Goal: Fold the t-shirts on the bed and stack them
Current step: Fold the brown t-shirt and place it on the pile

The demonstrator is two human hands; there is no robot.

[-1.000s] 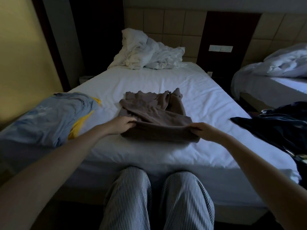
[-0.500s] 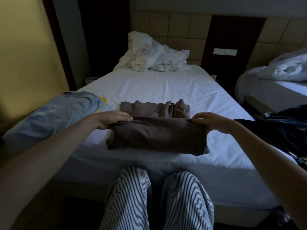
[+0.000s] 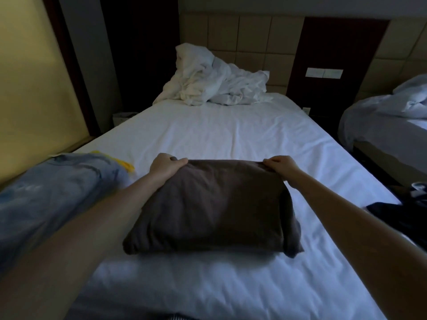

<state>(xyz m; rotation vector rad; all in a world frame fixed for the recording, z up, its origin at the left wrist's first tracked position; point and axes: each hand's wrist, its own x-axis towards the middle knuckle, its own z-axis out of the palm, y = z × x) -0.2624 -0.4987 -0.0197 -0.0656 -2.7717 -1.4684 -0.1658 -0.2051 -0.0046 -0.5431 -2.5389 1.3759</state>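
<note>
Both arms reach forward, left hand (image 3: 164, 166) and right hand (image 3: 282, 166) each pinching the folded brown t-shirt's (image 3: 210, 209) far corners

Bed (image 3: 231, 135) with white sheet: four items on the surface.
A folded brown t-shirt (image 3: 212, 204) lies centred on the near half. A light blue t-shirt (image 3: 53, 188) with yellow trim lies at the left edge and a dark garment (image 3: 402, 218) at the right edge, both apart from the brown one. Crumpled white bedding (image 3: 215, 86) is heaped at the head end.
</note>
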